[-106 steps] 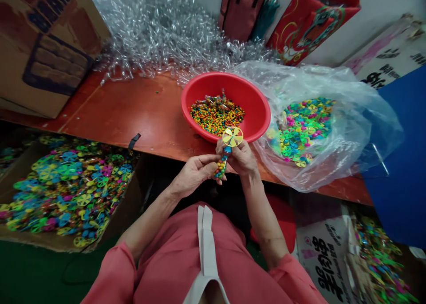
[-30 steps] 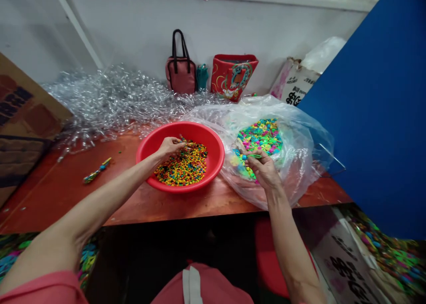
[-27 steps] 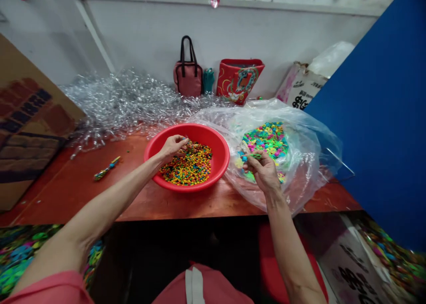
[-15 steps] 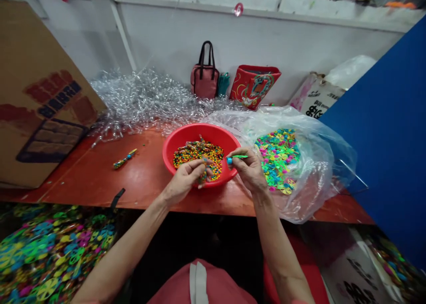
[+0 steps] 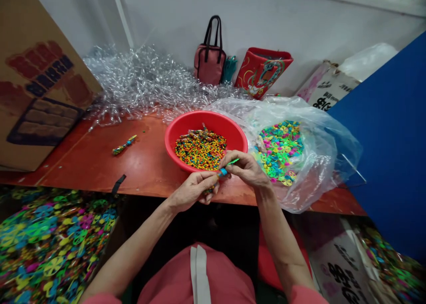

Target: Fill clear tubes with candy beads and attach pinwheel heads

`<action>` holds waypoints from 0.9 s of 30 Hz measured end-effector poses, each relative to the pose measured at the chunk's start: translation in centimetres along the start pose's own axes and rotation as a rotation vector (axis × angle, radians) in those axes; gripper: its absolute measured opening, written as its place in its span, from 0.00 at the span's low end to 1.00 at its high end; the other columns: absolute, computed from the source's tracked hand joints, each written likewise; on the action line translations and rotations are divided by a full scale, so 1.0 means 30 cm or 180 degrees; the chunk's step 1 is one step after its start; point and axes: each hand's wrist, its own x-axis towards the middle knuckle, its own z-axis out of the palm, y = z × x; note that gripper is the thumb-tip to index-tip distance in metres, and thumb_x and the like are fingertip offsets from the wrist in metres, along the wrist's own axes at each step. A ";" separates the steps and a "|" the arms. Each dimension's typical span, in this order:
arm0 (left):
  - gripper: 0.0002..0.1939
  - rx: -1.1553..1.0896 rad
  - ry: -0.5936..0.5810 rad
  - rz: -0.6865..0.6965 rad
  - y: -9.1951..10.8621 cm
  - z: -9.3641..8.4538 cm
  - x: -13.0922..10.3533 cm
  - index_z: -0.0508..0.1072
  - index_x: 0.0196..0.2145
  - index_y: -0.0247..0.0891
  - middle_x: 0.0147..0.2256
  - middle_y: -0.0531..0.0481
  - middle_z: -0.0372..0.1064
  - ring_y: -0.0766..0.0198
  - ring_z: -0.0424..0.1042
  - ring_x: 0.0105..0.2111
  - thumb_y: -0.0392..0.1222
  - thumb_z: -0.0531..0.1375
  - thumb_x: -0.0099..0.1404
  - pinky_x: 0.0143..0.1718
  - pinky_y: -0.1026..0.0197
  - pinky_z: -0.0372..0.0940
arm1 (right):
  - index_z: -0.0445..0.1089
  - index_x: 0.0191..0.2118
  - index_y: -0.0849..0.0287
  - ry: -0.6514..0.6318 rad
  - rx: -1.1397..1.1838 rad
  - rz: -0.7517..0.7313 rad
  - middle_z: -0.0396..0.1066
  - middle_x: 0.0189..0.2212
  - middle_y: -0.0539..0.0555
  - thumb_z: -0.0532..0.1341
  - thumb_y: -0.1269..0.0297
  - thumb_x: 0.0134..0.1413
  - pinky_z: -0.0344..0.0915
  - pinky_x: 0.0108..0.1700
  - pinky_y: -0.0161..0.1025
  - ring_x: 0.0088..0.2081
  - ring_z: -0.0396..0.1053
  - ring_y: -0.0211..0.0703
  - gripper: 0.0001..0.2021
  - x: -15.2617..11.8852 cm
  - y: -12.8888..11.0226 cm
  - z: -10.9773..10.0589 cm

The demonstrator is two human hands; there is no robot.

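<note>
My left hand (image 5: 192,189) is closed around a clear tube (image 5: 209,189) of colourful candy balls, mostly hidden by the fingers. A blue cap (image 5: 222,172) with a green plastic piece (image 5: 233,161) is pinched in my right hand (image 5: 249,168). The cap meets the tube's mouth; whether it is seated I cannot tell. Both hands are together at the near right rim of a red basin (image 5: 240,137). Inside it lie many small candy balls (image 5: 199,151), with several clear tubes on top.
A filled tube (image 5: 124,145) lies left on the table (image 5: 146,162). Empty clear tubes (image 5: 140,82) are heaped behind. At right, a plastic bag (image 5: 319,162) holds colourful plastic pieces (image 5: 282,151). A carton (image 5: 43,82) and a blue panel (image 5: 389,153) flank the table.
My hands have come together in front of the basin, bringing the blue cap to the tube's mouth. Before, they were apart, the tube over the basin. The view has tilted downward.
</note>
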 end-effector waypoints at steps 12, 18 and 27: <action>0.28 0.0540 0.0273 0.0069 -0.027 0.013 -0.005 0.70 0.29 0.35 0.24 0.57 0.60 0.74 0.58 0.20 0.66 0.66 0.67 0.22 0.69 0.52 | 0.78 0.41 0.60 -0.0522 -0.1184 0.0149 0.74 0.34 0.52 0.68 0.59 0.69 0.69 0.37 0.34 0.34 0.70 0.37 0.09 -0.003 -0.083 -0.002; 0.28 -0.0083 0.0104 -0.0050 -0.061 0.010 0.010 0.73 0.33 0.34 0.29 0.53 0.67 0.74 0.62 0.22 0.65 0.69 0.64 0.23 0.68 0.55 | 0.75 0.55 0.56 -0.0010 -0.0253 0.0463 0.77 0.40 0.53 0.72 0.57 0.63 0.72 0.36 0.34 0.34 0.74 0.37 0.19 -0.036 -0.023 0.022; 0.23 -0.0492 0.0071 0.0049 -0.079 0.030 -0.013 0.77 0.41 0.34 0.34 0.49 0.73 0.71 0.65 0.26 0.58 0.72 0.64 0.29 0.65 0.58 | 0.73 0.61 0.50 0.0400 0.0337 0.0190 0.79 0.38 0.52 0.76 0.55 0.58 0.76 0.41 0.38 0.38 0.78 0.42 0.27 -0.081 0.074 0.086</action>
